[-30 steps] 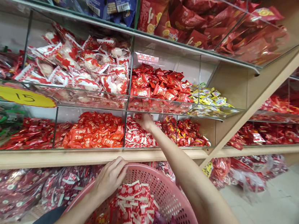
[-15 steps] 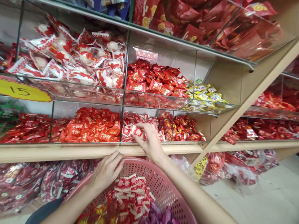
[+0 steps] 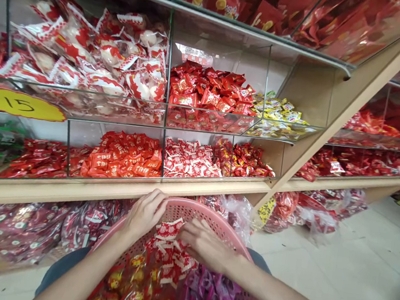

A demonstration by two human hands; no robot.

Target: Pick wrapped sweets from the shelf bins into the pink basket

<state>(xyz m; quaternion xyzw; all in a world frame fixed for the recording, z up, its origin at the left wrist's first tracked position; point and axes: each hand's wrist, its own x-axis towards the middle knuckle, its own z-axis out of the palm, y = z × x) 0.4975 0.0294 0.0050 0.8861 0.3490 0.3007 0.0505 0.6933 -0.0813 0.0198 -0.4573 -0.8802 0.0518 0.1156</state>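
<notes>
A pink perforated basket [image 3: 229, 227] sits in front of me, low in view. My left hand [image 3: 145, 212] grips its far rim, fingers curled over the edge. My right hand [image 3: 203, 244] is down inside the basket, closed on red-and-white wrapped candies [image 3: 167, 250] that lie heaped in the middle. Orange-yellow wrapped sweets [image 3: 131, 292] fill the basket's near left, purple ones [image 3: 207, 297] its near right. Straight ahead on the shelf, a clear bin holds more of the same red-and-white candies [image 3: 189, 158].
Glass-fronted bins of red, yellow and green wrapped sweets line the wooden shelves [image 3: 115, 190]. A yellow price tag marked 15 [image 3: 18, 103] hangs at the left. Bagged candy [image 3: 15, 232] lies under the lowest shelf. Pale tiled floor [image 3: 354, 261] opens to the right.
My right hand has drawn back from the shelf bin of red-and-white candies and come down into the basket. My left hand has kept its hold on the rim.
</notes>
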